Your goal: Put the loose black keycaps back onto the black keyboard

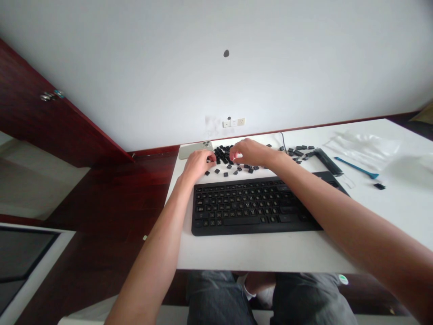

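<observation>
A black keyboard (pixel 237 203) lies on the white table, with its keycaps off over much of its left and middle part. Beyond it is a heap of loose black keycaps (pixel 223 153), and several more lie scattered nearer the keyboard. At the left edge of the heap my left hand (pixel 199 163) has its fingers curled together; whatever is between them is too small to make out. Over the heap's right side, my right hand (pixel 250 151) is closed on a small white object (pixel 238 155), possibly a swab or wipe, mostly covered by the fingers.
A phone (pixel 189 150) lies by the left hand. To the right are a long black bar (pixel 328 161), a blue brush tool (pixel 356 168), a small black bristle piece (pixel 379 186) and clear plastic bags (pixel 365 144). A cable (pixel 283 141) runs toward the wall.
</observation>
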Tool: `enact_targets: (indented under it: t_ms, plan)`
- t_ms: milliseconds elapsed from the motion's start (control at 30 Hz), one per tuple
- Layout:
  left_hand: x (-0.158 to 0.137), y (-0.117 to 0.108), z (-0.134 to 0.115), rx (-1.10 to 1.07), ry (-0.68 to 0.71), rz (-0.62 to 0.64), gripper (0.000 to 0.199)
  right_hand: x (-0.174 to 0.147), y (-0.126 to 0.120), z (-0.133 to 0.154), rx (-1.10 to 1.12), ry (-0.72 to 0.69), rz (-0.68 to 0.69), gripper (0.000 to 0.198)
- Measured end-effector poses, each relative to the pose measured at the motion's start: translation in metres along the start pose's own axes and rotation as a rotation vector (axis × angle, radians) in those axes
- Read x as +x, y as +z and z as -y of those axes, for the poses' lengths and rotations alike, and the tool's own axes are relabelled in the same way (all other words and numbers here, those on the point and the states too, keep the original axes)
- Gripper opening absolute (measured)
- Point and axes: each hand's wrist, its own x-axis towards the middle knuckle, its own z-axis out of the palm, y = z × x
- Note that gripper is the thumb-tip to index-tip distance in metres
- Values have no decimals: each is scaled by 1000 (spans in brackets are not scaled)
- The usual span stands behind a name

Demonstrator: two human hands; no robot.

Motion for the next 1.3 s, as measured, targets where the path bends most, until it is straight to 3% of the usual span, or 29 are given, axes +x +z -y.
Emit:
enact_targets:
  t_ms: [133, 400, 600, 700, 800, 900, 1000, 1167, 1300]
  plan:
    - [0, 0, 0, -24, -30, 22, 6, 2, 5, 3, -16, -50, 4, 25]
    - [1, 2, 1, 2, -22, 45, 7, 6, 16, 4, -30, -22, 37, 39]
    - [2, 3, 2, 33, -32, 21, 5, 9, 28, 5, -45, -40, 32, 33]
    - [3, 3, 2, 57, -37, 21, 6, 8, 23, 9, -48, -16, 31, 31]
    - [2, 2, 0, 64, -36, 27, 6, 1, 2, 10, -24, 10, -1, 28]
    - [1, 2, -1, 49, -39, 24, 6, -23, -28, -3, 51, 64, -98, 22]
    - [1, 2, 1, -2, -14, 19, 6, -66, -48, -37, 71, 154, -200, 23]
    - [0, 2, 0, -31, -1, 13, 8, -147, -50, -107, -58, 396, -231, 25]
    - [-1, 2, -6, -17, -21, 4, 9, -170, -46, -123, -15, 434, -323, 27]
